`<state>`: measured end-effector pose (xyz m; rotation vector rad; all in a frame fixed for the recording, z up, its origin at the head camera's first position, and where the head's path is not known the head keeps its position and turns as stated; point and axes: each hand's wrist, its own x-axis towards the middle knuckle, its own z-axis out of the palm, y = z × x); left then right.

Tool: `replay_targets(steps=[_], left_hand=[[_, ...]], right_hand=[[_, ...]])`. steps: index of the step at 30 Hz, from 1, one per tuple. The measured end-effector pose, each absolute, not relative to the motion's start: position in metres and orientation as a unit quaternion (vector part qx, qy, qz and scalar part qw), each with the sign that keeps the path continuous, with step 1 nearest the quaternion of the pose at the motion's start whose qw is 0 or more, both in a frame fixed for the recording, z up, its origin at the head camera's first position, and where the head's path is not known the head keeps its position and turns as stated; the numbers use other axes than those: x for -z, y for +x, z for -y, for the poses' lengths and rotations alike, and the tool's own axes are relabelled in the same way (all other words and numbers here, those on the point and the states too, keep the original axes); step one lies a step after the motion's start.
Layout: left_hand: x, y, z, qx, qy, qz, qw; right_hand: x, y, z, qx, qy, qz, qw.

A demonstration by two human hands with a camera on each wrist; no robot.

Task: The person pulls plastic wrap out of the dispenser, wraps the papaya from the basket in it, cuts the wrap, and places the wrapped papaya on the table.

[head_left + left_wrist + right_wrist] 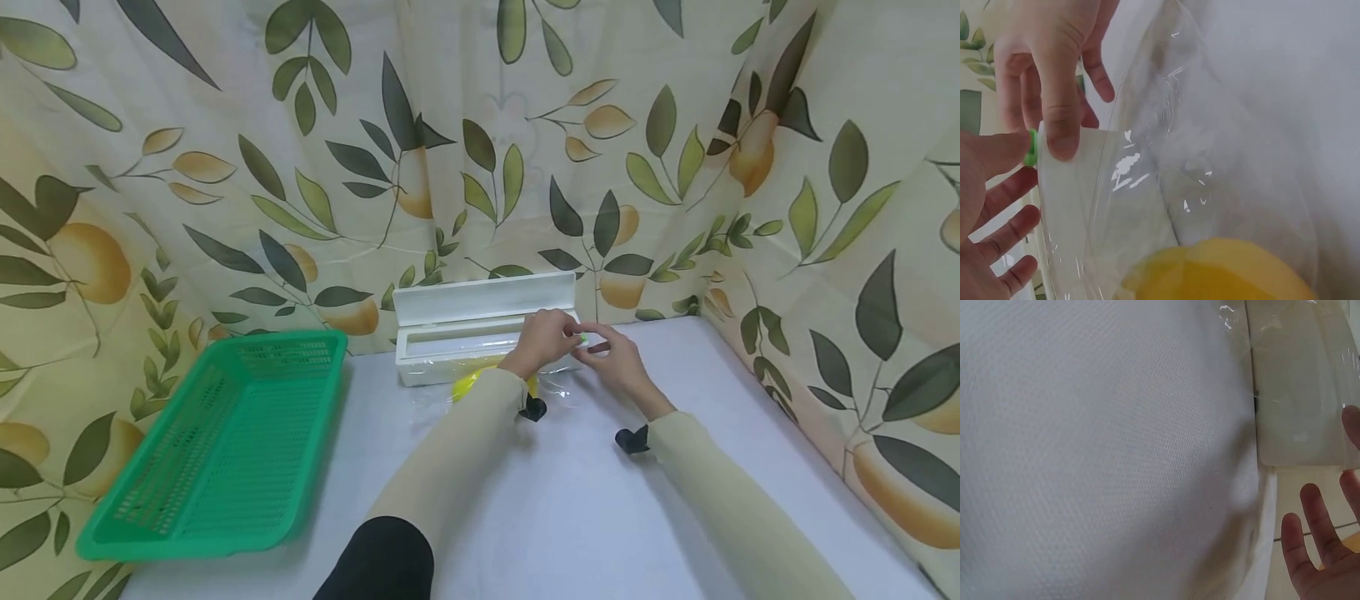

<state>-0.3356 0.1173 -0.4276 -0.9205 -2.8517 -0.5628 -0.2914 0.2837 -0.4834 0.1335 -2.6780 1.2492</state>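
A long white cling film dispenser stands at the back with its lid raised, a pale roll inside. Clear film hangs over its front and covers a smooth yellow rounded thing, whose kind I cannot tell. My left hand pinches a small green slider at the dispenser's right end between thumb and forefinger, its other fingers spread. My right hand grips that same end, thumb on the front face; part of its fingers is hidden behind the box.
A green slatted plastic basket sits on the left of the white-covered table. Leaf-and-fruit patterned cloth hangs close behind the dispenser and along both sides.
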Motion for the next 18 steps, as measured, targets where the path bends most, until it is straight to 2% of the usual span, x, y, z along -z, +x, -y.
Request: replay_targets(steps=[10,18], left_hand=[[0.4319,-0.3395,-0.1195,0.180,-0.310,0.930,0.078],[0.4325,-0.3430,-0.1164,0.180,-0.327,0.926,0.061]], right_hand=[[0.4837,-0.2928,-0.2804,-0.424,0.045,0.900,0.095],[0.4827,-0.2920,-0.2845,-0.417,0.030,0.905,0.079]])
